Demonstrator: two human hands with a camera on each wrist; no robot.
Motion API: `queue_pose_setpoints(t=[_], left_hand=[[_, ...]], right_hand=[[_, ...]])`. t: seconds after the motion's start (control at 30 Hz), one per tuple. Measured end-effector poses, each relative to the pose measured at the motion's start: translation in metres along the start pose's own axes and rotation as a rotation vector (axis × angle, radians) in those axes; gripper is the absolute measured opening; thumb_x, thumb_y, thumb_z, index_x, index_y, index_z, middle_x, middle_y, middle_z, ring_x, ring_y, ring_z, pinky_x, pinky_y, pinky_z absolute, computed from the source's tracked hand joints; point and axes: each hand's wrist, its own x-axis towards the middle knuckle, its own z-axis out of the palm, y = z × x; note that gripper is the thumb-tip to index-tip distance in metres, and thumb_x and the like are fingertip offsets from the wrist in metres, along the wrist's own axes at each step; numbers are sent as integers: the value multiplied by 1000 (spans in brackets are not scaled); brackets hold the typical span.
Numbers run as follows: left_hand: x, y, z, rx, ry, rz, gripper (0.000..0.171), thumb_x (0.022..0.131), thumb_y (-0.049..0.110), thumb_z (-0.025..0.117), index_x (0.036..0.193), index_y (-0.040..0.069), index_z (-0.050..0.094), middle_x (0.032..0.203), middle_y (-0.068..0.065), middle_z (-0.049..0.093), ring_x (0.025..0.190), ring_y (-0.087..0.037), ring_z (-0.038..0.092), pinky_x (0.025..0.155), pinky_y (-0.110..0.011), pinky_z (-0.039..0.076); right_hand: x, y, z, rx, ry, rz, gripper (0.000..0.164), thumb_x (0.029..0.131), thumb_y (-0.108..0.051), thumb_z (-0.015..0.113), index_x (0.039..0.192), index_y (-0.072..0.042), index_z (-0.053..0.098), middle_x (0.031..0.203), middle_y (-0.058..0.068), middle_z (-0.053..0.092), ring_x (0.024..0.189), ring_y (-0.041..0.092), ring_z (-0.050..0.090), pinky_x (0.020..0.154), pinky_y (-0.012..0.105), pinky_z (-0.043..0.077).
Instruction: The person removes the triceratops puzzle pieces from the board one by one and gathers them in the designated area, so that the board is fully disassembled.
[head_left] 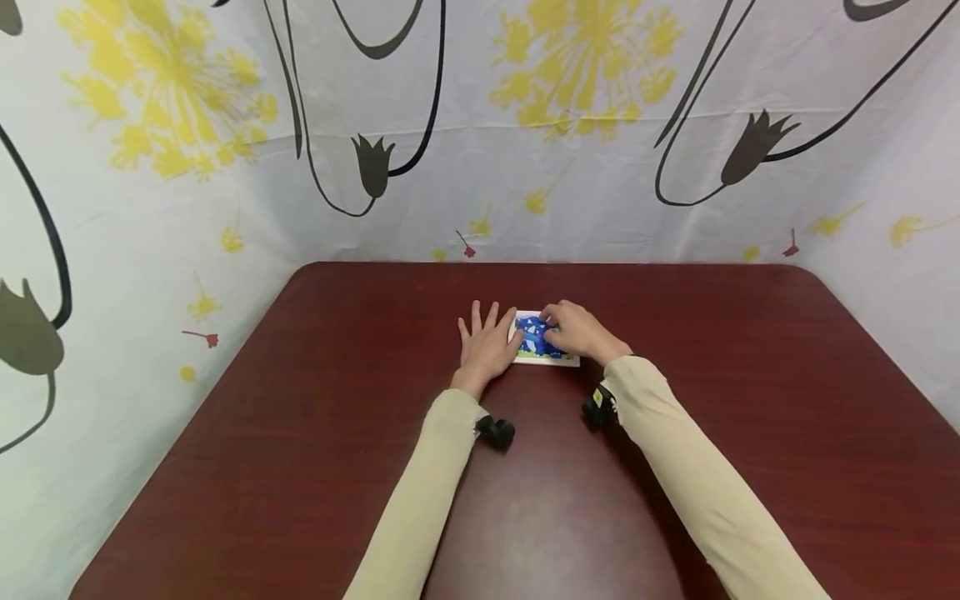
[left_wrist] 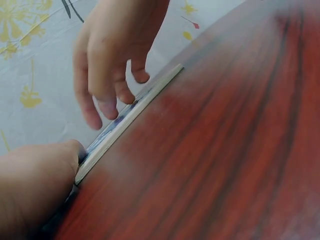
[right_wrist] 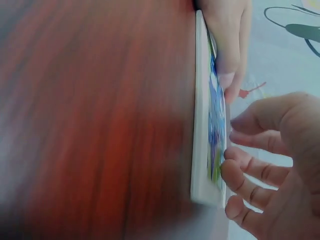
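Note:
A small thin board (head_left: pixel 535 361) with a pale rim and a blue, white and green picture lies flat on the table in the head view. My left hand (head_left: pixel 487 347) rests at its left end, fingers spread and straight, with the thumb over that edge. Over the board's right part is my right hand (head_left: pixel 579 330), its fingers loosely bent downward. In the right wrist view, the right hand's fingertips (right_wrist: pixel 231 167) are right at the picture surface, and nothing shows between thumb and forefinger. The left wrist view shows the board's pale side edge (left_wrist: pixel 132 117) close to the left thumb.
The dark red wooden table (head_left: pixel 360 350) has rounded far corners. A white cloth (head_left: pixel 420 225) with yellow flowers and grey tulips hangs behind it and along the sides. Black wrist cameras (head_left: pixel 496 432) sit below both sleeves, close over the tabletop.

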Motion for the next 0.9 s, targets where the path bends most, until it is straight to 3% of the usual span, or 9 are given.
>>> queue_pose_setpoints(t=[0.13,0.33,0.43,0.63,0.9], left_hand=[[2,3,0,20,1,-12,56,98,48,33,149,25,25,154,-5,17,140,-32,-5,107,-58,0],[3,5,0,31,-9,-21,59,98,49,32,150,23,22,154,-5,16,140,-31,-5,107,-57,0],[2,5,1,33,-15,-21,57,98,49,31,149,23,25,154,-4,16,140,-31,-5,107,-57,-1],[1,5,-1,32,-26,-27,58,98,49,31,149,23,25,154,-4,15,140,-32,-3,107,-57,-1],[0,2,-2,29,-35,-30,58,98,50,30,149,23,24,155,-4,14,140,-32,0,107,-56,0]], right_hand=[[11,-5,-1,-10,-39,23,34,87,-8,54,119,4,58,102,20,56,88,29,53,79,44,46],[24,-8,-1,-45,-89,35,34,88,-14,58,120,0,57,95,15,62,81,25,56,74,42,46],[27,-9,0,-63,-130,56,36,90,-18,58,122,-1,55,106,17,61,92,28,57,82,45,45],[28,-19,-5,-59,-196,111,40,91,-17,56,127,-1,50,127,23,48,115,36,45,91,50,39],[32,-23,-4,-46,-194,144,40,89,-15,59,125,0,52,127,23,49,114,35,45,93,49,39]])
